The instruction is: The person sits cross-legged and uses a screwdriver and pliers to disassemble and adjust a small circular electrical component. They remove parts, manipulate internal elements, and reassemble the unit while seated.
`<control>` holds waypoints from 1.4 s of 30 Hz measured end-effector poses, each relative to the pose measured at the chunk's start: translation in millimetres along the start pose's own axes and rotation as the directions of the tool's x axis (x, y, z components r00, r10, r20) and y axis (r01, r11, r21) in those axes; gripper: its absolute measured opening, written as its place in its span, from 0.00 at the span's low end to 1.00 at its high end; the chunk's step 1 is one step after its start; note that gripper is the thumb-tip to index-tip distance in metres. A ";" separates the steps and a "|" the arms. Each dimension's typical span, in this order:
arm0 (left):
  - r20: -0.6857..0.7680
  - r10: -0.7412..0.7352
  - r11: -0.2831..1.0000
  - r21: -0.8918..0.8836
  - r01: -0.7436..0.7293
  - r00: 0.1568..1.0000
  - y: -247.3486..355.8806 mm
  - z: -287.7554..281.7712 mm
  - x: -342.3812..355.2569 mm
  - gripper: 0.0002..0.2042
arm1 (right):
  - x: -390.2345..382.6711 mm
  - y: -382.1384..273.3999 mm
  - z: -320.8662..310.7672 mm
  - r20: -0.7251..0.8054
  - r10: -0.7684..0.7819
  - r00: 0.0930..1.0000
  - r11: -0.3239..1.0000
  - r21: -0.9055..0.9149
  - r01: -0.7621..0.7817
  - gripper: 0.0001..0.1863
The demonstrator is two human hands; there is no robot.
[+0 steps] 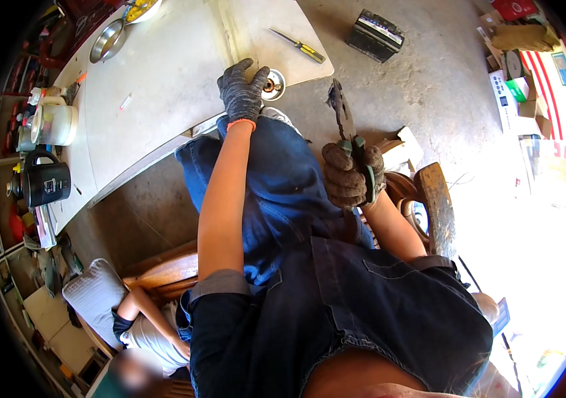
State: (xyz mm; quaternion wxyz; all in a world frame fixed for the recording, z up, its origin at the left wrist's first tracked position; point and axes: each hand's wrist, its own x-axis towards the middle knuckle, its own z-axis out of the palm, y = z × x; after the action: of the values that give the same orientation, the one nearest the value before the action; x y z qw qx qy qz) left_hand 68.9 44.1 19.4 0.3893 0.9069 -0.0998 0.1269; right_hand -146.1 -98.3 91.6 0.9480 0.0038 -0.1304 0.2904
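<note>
My left hand, in a grey knit glove with an orange cuff, rests at the table's near edge, fingers bent but apart. Its thumb touches the rim of a small round metal piece with copper-coloured parts inside. My right hand, in a dirty brown glove, is closed round the green handles of a dark pliers-like tool, jaws pointing up, to the right of the table's edge. A yellow-handled screwdriver lies on the table beyond the metal piece.
A steel bowl, white jug and black kettle stand at left. A black battery sits on the floor. A wooden armrest is beside my right arm. Another person reclines at lower left. Boxes stand at right.
</note>
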 end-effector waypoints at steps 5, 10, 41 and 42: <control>-0.269 0.069 0.978 -0.171 -0.118 0.961 21.1 -14.9 -12.1 0.17 | -1.3 1.2 -1.7 -0.013 0.015 1.000 1.000 0.022 -0.015 0.20; 0.282 0.084 0.531 -0.824 0.197 0.956 74.3 -54.0 -75.6 0.11 | -3.2 6.8 -0.4 0.059 0.036 0.998 0.999 0.038 -0.038 0.21; 0.566 -0.029 -0.140 -0.818 0.557 0.824 119.5 -74.2 -126.0 0.09 | -32.9 39.6 3.9 0.161 0.055 0.985 0.903 0.412 -0.118 0.24; 0.561 -0.059 -0.144 -0.823 0.549 0.825 123.5 -73.4 -127.7 0.09 | -32.0 40.8 2.1 0.224 0.046 0.973 0.882 0.449 -0.145 0.24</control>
State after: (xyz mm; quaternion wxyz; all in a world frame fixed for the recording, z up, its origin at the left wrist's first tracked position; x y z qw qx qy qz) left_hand -97.9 24.7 113.0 0.9094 0.3394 -0.0023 -0.2404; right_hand -194.6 -82.1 82.8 0.8854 0.2531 -0.1554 0.3575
